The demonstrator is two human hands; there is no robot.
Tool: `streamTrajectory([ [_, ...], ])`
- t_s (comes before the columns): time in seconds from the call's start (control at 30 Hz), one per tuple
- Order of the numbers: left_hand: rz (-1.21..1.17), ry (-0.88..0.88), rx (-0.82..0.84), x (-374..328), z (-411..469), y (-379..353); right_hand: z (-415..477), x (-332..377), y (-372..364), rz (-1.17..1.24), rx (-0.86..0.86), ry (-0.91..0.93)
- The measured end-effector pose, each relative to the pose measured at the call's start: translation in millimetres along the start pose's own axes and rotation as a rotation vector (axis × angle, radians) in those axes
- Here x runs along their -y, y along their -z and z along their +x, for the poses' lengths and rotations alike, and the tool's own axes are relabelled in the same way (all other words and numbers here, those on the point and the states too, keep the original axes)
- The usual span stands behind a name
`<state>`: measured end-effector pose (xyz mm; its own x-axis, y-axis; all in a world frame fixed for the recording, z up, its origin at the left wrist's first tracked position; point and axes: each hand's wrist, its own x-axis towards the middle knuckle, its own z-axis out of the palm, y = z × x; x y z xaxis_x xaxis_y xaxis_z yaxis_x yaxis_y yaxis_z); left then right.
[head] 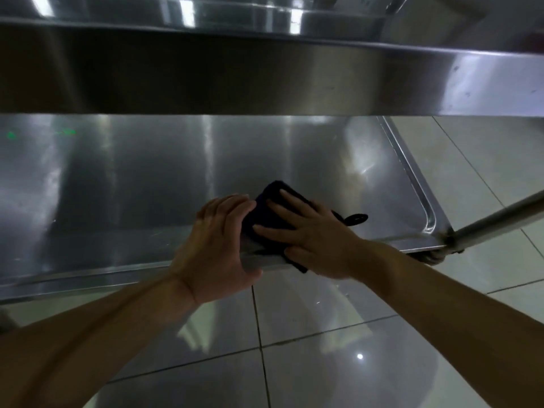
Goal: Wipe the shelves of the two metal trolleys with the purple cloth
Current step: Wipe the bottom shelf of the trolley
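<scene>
Purple cloth point(273, 213) is overhanging the near rim point(88, 277) of the lower shelf point(117, 187), right hand point(318, 240) pressing it with spread fingers, left hand point(217, 240) curling at its edge, grip unclear, so a backward pull is risking dragging it off.
</scene>
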<state>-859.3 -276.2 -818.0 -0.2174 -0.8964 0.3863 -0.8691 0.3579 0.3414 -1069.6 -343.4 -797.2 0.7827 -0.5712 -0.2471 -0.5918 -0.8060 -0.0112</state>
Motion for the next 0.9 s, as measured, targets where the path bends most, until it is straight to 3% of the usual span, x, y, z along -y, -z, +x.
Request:
streamTrajectory([
  [0.17, -0.002, -0.019, 0.01, 3.3, -3.0, -3.6, 9.3, -18.5, 4.9, 0.055, -0.049, 0.022],
  [0.47, 0.055, -0.018, 0.056, 4.5, -3.5, -2.0, 102.0, -128.2, 29.6, -0.063, 0.027, -0.345],
  [0.67, 0.123, -0.022, 0.195, 12.3, -15.7, 27.9, 107.7, -113.6, 36.0, 0.093, 0.01, -0.493],
  [0.8, 0.257, -0.153, 0.273, 69.5, -56.2, 76.3, 102.6, -90.1, 37.4, 0.136, -0.008, -0.52],
  [0.9, 0.321, -0.132, 0.295, 102.6, -75.1, 99.6, 93.9, -57.4, 40.2, 0.133, -0.005, -0.493],
])
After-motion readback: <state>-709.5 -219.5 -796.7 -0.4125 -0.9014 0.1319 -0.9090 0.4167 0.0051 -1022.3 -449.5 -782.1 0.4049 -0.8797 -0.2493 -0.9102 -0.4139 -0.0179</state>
